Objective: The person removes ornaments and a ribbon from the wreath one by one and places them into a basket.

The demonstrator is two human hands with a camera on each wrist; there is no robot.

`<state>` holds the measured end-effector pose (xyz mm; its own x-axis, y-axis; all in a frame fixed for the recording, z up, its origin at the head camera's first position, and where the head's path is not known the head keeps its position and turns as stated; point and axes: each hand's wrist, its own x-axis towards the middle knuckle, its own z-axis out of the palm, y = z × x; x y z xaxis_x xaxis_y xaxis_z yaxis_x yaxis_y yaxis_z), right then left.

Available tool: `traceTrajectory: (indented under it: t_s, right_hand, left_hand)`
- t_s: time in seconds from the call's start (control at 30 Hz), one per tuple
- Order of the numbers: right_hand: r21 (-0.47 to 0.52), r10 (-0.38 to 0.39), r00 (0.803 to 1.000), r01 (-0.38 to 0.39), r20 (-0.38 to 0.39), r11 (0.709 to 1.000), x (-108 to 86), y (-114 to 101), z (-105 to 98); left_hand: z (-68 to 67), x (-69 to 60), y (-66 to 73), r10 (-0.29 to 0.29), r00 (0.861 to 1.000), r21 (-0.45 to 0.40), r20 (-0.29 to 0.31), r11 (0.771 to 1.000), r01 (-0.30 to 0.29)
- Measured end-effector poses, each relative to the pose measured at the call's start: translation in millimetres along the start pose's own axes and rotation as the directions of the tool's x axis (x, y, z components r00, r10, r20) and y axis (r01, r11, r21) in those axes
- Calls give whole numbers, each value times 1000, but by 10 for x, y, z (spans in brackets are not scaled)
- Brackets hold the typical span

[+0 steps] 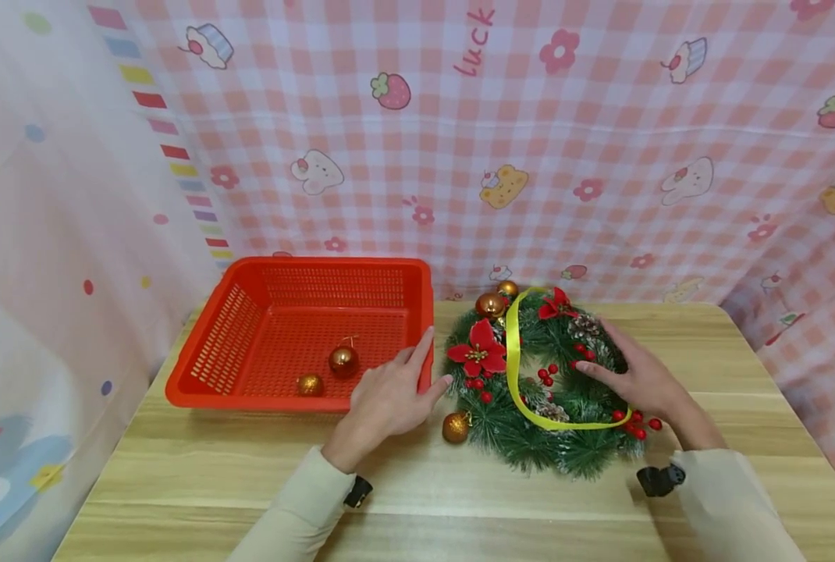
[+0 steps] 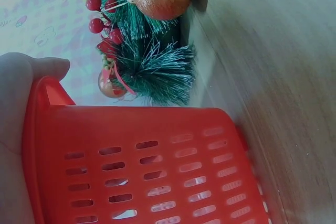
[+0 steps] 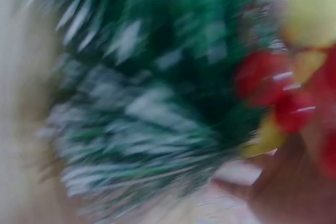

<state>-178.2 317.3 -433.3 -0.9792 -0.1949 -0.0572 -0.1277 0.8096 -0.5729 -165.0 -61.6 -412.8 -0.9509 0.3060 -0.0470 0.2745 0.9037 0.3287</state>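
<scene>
In the head view, my left hand [image 1: 392,390] rests on the front right corner of a red plastic basket [image 1: 298,402], its index finger and thumb extended. The left wrist view has that hand [image 2: 16,114] over the basket's rim [image 2: 34,145]. My right hand [image 1: 645,382] holds the right side of a green Christmas wreath [image 1: 530,441], thumb over the top and fingers along the outer edge. Red poinsettias [image 1: 477,351], red berries [image 1: 635,425], pine cones and a yellow ribbon [image 1: 514,343] decorate the wreath. The right wrist view is blurred, with the right hand [image 3: 283,187] beside wreath needles.
Two gold baubles lie in the basket, one shiny [image 1: 343,361] and one glittery [image 1: 310,385]. A glittery bauble [image 1: 456,428] sits at the wreath's front left. Two more baubles are at its back left, including a shiny one [image 1: 491,305]. A checked curtain [image 1: 445,218] hangs behind the wooden table [image 1: 417,515].
</scene>
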Motion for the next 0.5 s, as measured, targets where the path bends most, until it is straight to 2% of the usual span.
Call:
traceTrajectory:
  t_s: [0.07, 0.17, 0.33, 0.43, 0.5]
  right_hand:
    - [-3, 15, 999, -15, -46, 1000, -109, -80, -28]
    - [9, 19, 985, -17, -169, 1000, -321, -257, 13]
    - [27, -27, 931, 39, -364, 999, -605, -651, 287]
    - [6, -89, 899, 102, -429, 995, -626, -835, 504]
    - [-23, -121, 886, 123, -447, 992, -595, -912, 640]
  left_hand:
    - [3, -3, 3, -2, 1000, 0, 1, 1000, 2]
    - [3, -8, 5, -5, 1000, -2, -1, 1000, 5]
    - [-5, -6, -4, -2, 1000, -9, -4, 1000, 2]
    - [-3, 1, -6, 4, 1000, -10, -6, 1000, -4]
    - [4, 3, -4, 3, 1000, -10, -4, 1000, -3]
